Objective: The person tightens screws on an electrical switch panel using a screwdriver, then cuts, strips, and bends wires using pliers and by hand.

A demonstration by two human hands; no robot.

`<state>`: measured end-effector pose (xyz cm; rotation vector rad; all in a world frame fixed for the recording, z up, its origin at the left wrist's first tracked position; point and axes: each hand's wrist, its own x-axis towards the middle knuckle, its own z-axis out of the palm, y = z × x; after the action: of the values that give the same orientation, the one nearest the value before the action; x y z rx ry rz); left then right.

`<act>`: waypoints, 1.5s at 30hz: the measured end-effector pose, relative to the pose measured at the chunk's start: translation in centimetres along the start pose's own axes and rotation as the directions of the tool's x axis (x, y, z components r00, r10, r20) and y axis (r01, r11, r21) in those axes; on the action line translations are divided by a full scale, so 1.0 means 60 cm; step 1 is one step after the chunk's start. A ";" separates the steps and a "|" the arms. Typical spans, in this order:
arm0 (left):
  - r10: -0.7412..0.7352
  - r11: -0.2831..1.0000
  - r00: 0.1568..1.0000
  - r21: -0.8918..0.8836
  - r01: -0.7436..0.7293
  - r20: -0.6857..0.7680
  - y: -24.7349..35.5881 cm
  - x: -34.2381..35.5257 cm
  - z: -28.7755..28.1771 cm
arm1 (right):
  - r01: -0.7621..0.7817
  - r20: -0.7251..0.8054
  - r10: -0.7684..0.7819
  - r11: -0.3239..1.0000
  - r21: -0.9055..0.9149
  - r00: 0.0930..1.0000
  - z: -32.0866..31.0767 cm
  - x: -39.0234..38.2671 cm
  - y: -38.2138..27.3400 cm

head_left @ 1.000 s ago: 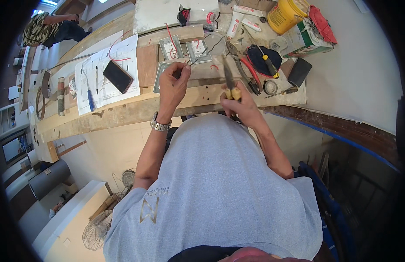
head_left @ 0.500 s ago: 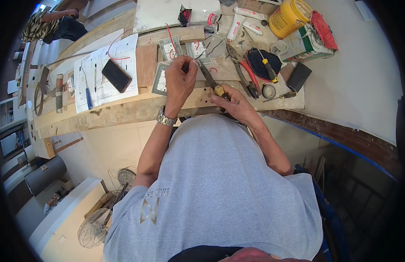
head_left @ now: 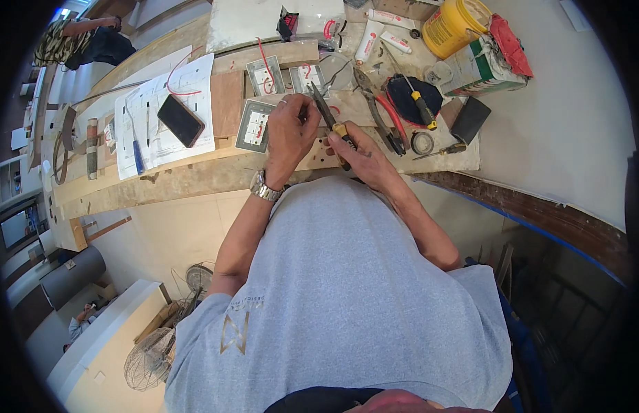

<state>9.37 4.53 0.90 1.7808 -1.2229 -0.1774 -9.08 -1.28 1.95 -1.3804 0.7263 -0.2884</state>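
Observation:
My right hand point(head_left: 366, 157) grips long-jawed pliers point(head_left: 328, 113) by their yellow-and-black handles, the dark tips pointing away from me. Beside the jaws, my left hand point(head_left: 288, 138), a metal watch on its wrist, is closed in a pinch; whatever its fingertips hold is hidden. Just left of that hand lies a grey-edged switch plate point(head_left: 252, 128) with a short red wire on it. Farther back rest a second switch plate point(head_left: 259, 72), from which a red wire stands up, and a third plate point(head_left: 302, 77) with a curl of red wire.
A black phone point(head_left: 181, 121) and a blue-handled screwdriver point(head_left: 139, 157) lie on printed drawings point(head_left: 142, 103). To the right are red-handled pliers point(head_left: 391, 120), a yellow-black screwdriver point(head_left: 422, 107), white tubes point(head_left: 369, 43) and a yellow bucket point(head_left: 453, 31). Another person point(head_left: 92, 45) stands far left.
My left hand has shifted slightly right and nearer me, uncovering more of the near switch plate. The pliers have tilted and moved slightly left with my right hand.

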 end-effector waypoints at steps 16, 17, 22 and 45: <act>0.046 0.999 0.996 0.025 -0.048 0.081 0.017 -0.003 0.008 | 0.050 -0.072 -0.061 0.987 -0.151 0.996 -0.010 0.022 0.031; 0.043 0.999 0.996 0.029 -0.046 0.077 0.015 -0.003 0.008 | 0.051 -0.066 -0.062 0.987 -0.152 0.996 -0.009 0.024 0.030; 0.067 0.996 0.996 0.053 -0.070 0.061 0.018 -0.017 0.011 | -0.141 0.000 0.142 0.988 0.059 0.990 -0.007 0.024 0.030; -0.144 0.988 0.985 -0.043 0.148 0.094 0.011 -0.030 0.035 | 0.084 -0.135 -0.112 0.977 -0.198 0.984 -0.027 0.019 0.036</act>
<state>6.86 4.66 -0.42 1.8359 -1.1412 -0.3741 -9.71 -2.82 -0.51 -1.5938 0.8247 -0.4091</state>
